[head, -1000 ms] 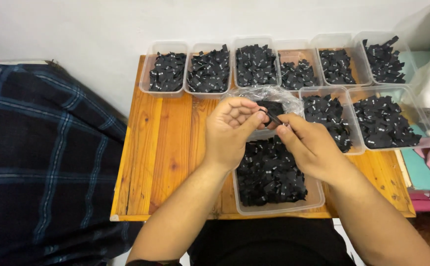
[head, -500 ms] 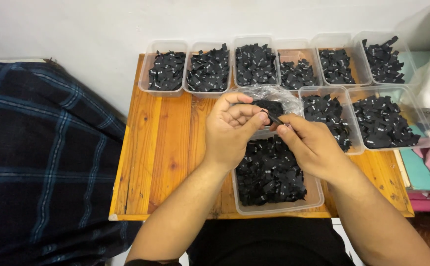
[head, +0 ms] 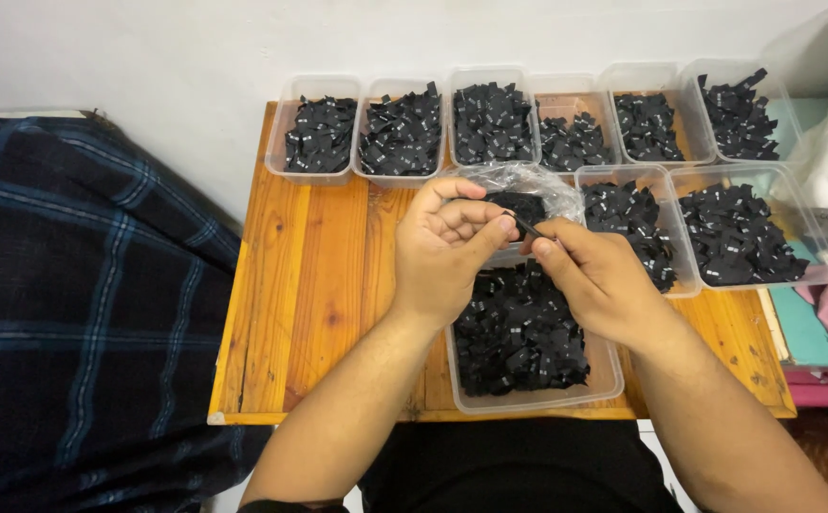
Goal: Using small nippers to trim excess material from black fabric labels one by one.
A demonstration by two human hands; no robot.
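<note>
Here both hands, left hand (head: 447, 249) and right hand (head: 596, 282), grip one small black label (head: 525, 226).

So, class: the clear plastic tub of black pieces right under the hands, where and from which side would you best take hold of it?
Probably by the rim of the clear tub at its near short edge, coming from the person's side of the wooden table. That edge is bare and free. The left hand and right hand hover over the far end, and other tubs crowd there.
</note>
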